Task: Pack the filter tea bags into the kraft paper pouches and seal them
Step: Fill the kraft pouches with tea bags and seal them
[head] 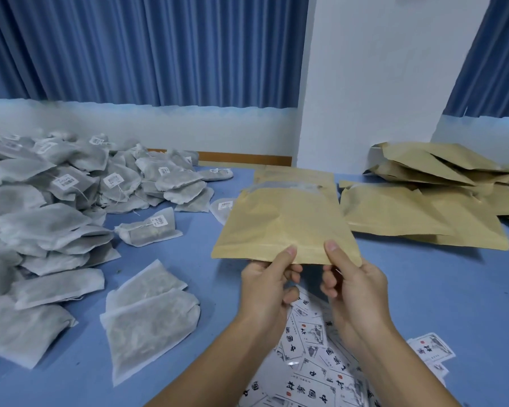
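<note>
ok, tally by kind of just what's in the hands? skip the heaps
kraft paper pouch: 1, pinched at its near edge by the left hand and the right hand
filter tea bag: 1, showing at the pouch's far opening; any more inside are hidden
Total: 2

Small packing workroom. Evidence: a blue table [423,289] carrying a bulk heap of tea bags [41,201], stacked kraft pouches [423,207] and loose printed labels [315,377]; plain white wall [379,69] and blue curtains [130,48] behind.
</note>
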{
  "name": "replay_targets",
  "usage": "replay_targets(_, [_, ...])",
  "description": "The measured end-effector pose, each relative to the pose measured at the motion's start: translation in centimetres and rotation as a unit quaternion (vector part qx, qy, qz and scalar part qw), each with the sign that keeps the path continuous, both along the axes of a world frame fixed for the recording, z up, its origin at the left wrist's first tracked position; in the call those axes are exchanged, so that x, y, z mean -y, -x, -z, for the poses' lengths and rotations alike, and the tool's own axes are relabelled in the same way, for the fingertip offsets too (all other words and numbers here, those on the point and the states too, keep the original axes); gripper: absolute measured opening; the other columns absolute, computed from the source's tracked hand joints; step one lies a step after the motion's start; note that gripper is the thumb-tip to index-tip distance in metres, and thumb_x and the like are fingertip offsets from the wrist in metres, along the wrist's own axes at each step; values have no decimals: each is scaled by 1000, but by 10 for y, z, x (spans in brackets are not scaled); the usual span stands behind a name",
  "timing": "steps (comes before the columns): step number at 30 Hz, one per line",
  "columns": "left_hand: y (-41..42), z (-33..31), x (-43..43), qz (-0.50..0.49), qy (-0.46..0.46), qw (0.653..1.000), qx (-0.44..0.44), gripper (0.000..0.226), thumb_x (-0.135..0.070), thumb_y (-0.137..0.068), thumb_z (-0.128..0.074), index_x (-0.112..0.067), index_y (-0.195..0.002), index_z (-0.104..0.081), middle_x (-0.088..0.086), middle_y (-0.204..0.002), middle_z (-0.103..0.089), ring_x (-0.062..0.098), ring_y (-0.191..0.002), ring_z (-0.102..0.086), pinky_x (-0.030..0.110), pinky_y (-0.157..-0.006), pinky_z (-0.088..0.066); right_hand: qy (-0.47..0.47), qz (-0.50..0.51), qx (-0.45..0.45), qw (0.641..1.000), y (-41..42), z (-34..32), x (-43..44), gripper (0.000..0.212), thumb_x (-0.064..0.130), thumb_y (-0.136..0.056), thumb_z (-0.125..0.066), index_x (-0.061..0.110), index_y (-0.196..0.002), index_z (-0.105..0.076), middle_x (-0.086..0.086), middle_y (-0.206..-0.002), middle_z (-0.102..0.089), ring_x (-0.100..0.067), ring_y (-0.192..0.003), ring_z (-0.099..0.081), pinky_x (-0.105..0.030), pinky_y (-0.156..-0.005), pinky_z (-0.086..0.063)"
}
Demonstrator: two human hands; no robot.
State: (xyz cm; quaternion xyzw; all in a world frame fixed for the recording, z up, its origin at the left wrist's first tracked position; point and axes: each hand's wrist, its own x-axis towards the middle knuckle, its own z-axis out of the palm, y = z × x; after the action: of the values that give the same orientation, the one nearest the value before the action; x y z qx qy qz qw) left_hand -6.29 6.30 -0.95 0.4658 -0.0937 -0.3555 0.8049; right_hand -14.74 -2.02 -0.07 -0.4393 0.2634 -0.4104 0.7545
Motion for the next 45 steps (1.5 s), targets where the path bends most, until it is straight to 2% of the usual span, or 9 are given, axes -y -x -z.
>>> replay_targets(5, [4, 1, 0, 23, 18, 1000, -13, 22, -18, -91, -70, 1, -94, -60, 18, -70, -51, 22, -48, -50, 22, -37, -27, 14, -23, -7, 1000, -8, 5, -12, 16, 13, -89, -73, -2, -91, -68, -10, -56, -48, -18, -47, -44, -28, -44, -35])
replay_targets(8, [0, 3, -1, -8, 7, 1000, -8, 16, -14, -89, -73, -4, -83, -63, 9, -59, -49, 13, -42, -42, 20, -37, -26, 10, -39, -28, 999, -6, 3, -9, 21, 14, -89, -72, -6, -94, -67, -11, -56, -47, -22, -52, -42, -29, -46, -35])
replay_targets(14, [4, 5, 1, 0, 0, 1000, 9, 16, -8, -90, -69, 2, -82, -60, 17, -62, -54, 18, -46, -45, 21, -38, -31, 39, -54, -58, 996, -5, 2, -10, 17, 7, -89, -71, 2, -76, -61, -11, -54, -46, -18, -45, -44, -28, -45, -36])
replay_targets(22, [1, 2, -4, -37, -39, 998, 11, 31, -30, -92, -70, -1, -86, -61, 6, -55, -56, 11, -36, -38, 21, -36, -26, 2, -39, -39, 998, -1, 0, 4, 6, 14, -90, -72, 10, -89, -67, -5, -62, -50, -13, -46, -38, -23, -38, -30])
replay_targets(31, [-3, 0, -5, -75, -65, 993, 60, 57, -41, -105, -37, 6, -82, -59, 13, -47, -53, 17, -30, -34, 16, -37, -24, 18, -52, -90, 994, -1, -4, 3, 36, 38, -103, -52, 5, -97, -64, -16, -55, -55, -19, -35, -39, -23, -37, -28])
replay_targets(35, [-6, -3, -4, -88, -67, 989, 95, 52, -36, -105, -40, 3, -73, -55, 2, -37, -45, 15, -26, -26, 16, -35, -23, 4, -48, -123, 991, -2, -6, 8, 68, 46, -106, -35, 2, -65, -67, -21, -52, -56, -22, -30, -39, -22, -35, -26])
replay_targets(38, [-2, 3, -3, -88, -87, 987, 105, 62, -47, -105, -40, 3, -72, -57, 4, -40, -50, 17, -27, -33, 19, -37, -27, -21, -7, -118, 993, -1, -5, 12, 37, 33, -105, -37, 6, -91, -59, -17, -62, -64, -21, -32, -44, -22, -34, -26])
replay_targets(41, [0, 3, -4, -95, -83, 983, 136, 41, -36, -108, -38, -14, -86, -65, 4, -64, -72, 22, -48, -65, 35, -50, -49, -33, -2, -85, 996, -1, 0, 14, 20, 19, -104, -42, 17, -106, -62, 0, -82, -76, -17, -64, -73, -28, -44, -51])
replay_targets(45, [1, -2, -5, -86, -15, 991, 104, 23, -16, -107, -46, -28, -110, -65, -4, -105, -77, 17, -101, -73, 35, -86, -57, -72, -4, 22, 997, -2, -1, 14, 31, 1, -104, -42, 12, -127, -60, -3, -112, -75, -22, -103, -72, -42, -85, -59])
